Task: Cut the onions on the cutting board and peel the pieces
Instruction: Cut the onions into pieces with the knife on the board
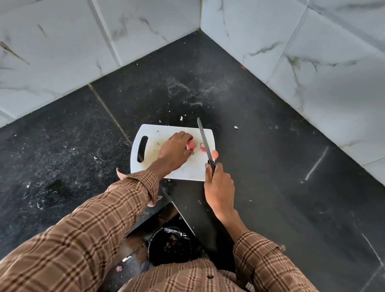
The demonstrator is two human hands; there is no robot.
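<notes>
Right hand (218,187) grips black-handled steel knife (205,142), left hand (174,151) pins pink onion chunk (191,145) — cutting underway, peeling apparently still ahead.

The white cutting board (174,153) sits near the front edge of the dark desk (269,154), and most of its surface is taken: the left hand (174,149) covers the middle, gripping an onion piece (191,145), and the knife (205,142) slants across the right side, held by the right hand (219,187). Two small onion bits (203,147) lie beside the blade. Bare board shows only around the handle slot at the left. Tiled walls (317,52) close the far corner; wide stretches of desk lie open left and right of the board
</notes>
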